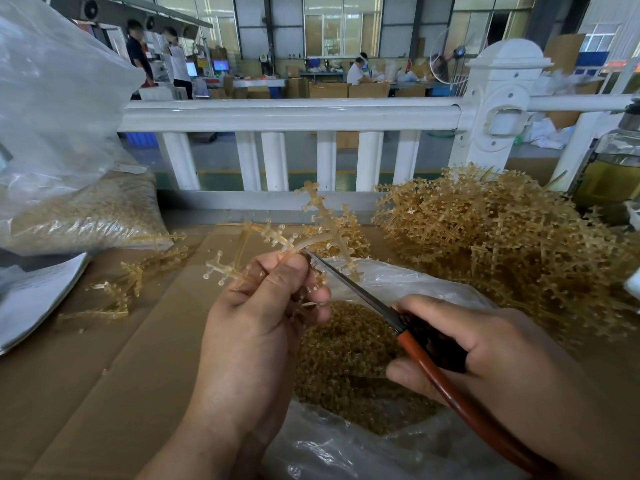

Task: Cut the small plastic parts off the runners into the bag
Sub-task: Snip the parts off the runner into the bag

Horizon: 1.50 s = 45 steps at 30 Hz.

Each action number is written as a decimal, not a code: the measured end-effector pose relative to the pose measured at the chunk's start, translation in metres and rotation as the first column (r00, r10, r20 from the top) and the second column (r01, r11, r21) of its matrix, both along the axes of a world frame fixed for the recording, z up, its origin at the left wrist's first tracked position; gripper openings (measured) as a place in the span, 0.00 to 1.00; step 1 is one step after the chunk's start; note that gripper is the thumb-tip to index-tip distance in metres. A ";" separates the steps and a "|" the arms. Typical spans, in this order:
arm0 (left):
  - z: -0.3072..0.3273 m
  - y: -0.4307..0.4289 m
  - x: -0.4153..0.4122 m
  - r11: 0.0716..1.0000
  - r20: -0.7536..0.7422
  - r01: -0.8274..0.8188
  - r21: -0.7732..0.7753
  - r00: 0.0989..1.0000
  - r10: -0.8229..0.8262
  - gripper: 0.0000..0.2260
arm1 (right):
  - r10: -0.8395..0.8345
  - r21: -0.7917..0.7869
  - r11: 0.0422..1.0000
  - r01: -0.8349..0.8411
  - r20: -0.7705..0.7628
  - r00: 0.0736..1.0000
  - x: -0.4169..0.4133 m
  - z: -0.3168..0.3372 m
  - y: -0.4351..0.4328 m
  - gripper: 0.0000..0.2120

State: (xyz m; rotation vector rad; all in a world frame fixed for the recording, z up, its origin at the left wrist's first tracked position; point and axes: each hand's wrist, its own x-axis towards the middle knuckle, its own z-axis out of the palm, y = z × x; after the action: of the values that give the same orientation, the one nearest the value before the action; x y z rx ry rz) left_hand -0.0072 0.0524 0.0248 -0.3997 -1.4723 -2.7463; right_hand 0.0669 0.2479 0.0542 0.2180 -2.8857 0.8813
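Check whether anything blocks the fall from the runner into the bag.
Nothing visible. The left hand holds the runner over the left edge of the open bag; only the scissors in the right hand cross that gap.

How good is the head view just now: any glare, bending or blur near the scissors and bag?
Head view: the wide lens bows the white railing; the clear bag shows mild glare on its folds; the scissors, the runner, the left hand and right hand are evenly lit and sharp; the far hall is soft.
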 end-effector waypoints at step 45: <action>0.004 0.005 0.003 0.983 -0.018 -0.180 -0.041 0.984 0.180 0.08 | 0.050 -0.092 0.995 -0.042 0.094 0.994 0.005 0.005 -0.007 0.28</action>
State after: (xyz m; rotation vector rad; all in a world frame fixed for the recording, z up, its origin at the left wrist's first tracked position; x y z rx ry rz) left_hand -0.0047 0.0572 0.0292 -0.2715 -1.4860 -2.5711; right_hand 0.0723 0.2408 0.0594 0.2408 -2.9302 1.0554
